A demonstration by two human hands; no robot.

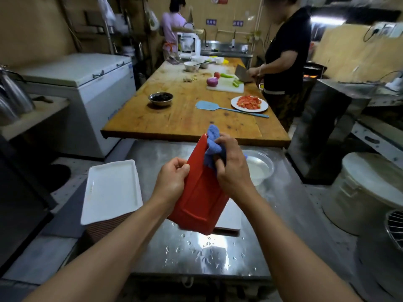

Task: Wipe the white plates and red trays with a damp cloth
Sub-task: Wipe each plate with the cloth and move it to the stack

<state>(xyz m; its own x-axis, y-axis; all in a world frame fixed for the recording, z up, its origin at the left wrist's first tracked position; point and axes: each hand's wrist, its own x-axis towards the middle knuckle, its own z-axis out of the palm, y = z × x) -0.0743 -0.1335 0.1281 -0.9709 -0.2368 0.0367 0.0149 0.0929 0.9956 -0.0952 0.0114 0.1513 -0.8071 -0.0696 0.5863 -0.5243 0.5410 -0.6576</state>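
On the left a stack of white plates [111, 190] sits at the near-left edge of the steel counter [196, 253], just beside the work. The left hand [172, 182] grips the long edge of a red tray [199, 197], fingers curled round it, holding it tilted up off the counter with its underside showing. The right hand [231, 168] clutches a bunched blue cloth [212, 144] and presses it on the tray's far upper rim. To wipe well, I would keep the left grip firm so the tray cannot pivot, then draw the cloth down the full length in overlapping strokes, working into the raised ridges and corners. Under the tray lies a flat pale slab, possibly another plate. To the right, a clear bowl of water [260, 166] stands close behind the right hand; a wide elbow swing could tip it. Water drops [196, 251] make the near counter slick.
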